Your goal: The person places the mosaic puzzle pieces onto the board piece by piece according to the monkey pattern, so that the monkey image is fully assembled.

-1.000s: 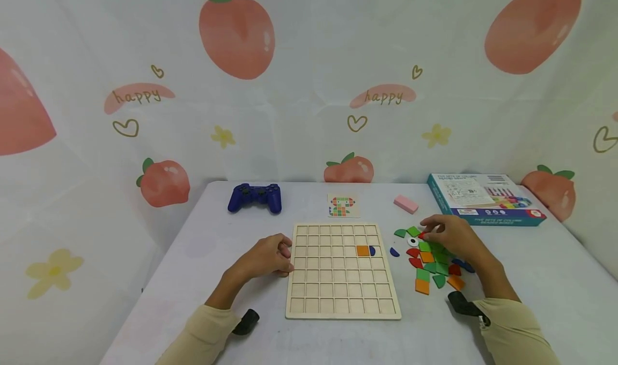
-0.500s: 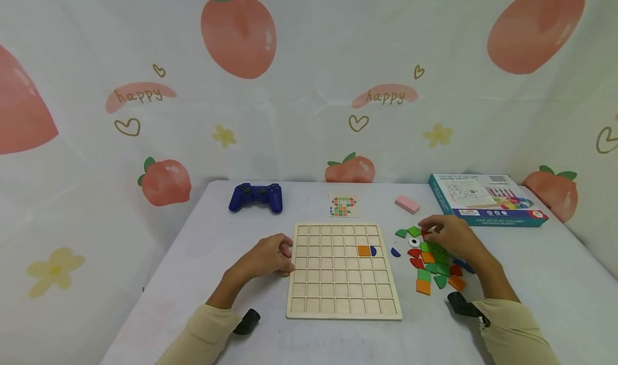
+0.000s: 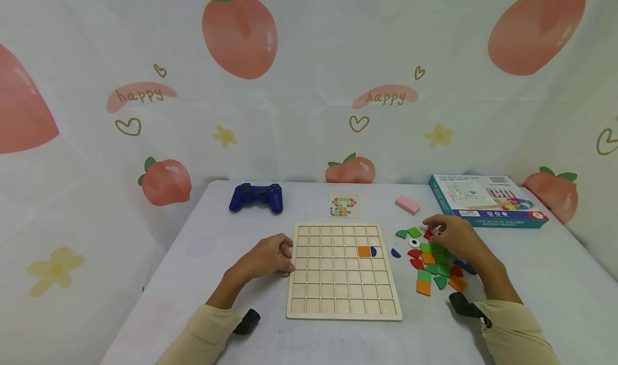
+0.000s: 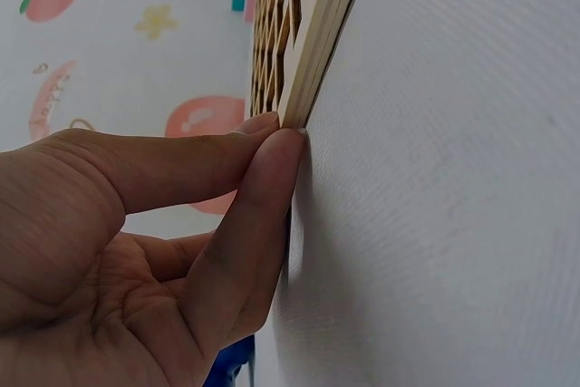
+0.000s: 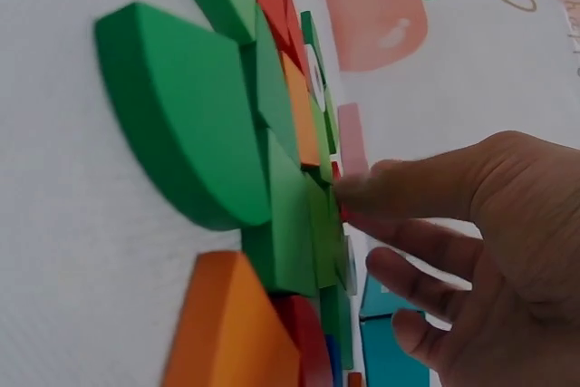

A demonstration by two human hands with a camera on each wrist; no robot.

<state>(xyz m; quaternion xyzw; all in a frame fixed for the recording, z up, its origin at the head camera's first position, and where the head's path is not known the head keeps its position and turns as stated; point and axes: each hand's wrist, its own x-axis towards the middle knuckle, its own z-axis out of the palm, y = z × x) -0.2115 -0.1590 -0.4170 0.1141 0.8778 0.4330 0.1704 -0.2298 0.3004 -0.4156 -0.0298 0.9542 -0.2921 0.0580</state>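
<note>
A wooden grid board [image 3: 326, 271] lies flat on the table, with an orange square tile [image 3: 364, 251] and a blue half-round tile [image 3: 373, 251] in neighbouring cells. My left hand [image 3: 267, 255] pinches the board's left edge between thumb and finger, as the left wrist view shows. Over the loose pile on the right, my right hand [image 3: 456, 237] pinches a small red tile [image 3: 428, 235] at its thumb and fingertips. Green tiles [image 5: 186, 111] and an orange tile [image 5: 231, 328] fill the near part of the right wrist view. The palm hides some of the pile.
A pattern card [image 3: 344, 206] lies behind the board, and a pink eraser-like block [image 3: 407, 204] to its right. A blue game controller [image 3: 256, 198] sits at the back left; a toy box [image 3: 486, 201] is at the back right. One blue half-round tile [image 3: 396, 253] lies beside the board.
My right hand has shifted slightly right, and the red tile at its fingertips has moved with it. The left hand and the board stay in place.
</note>
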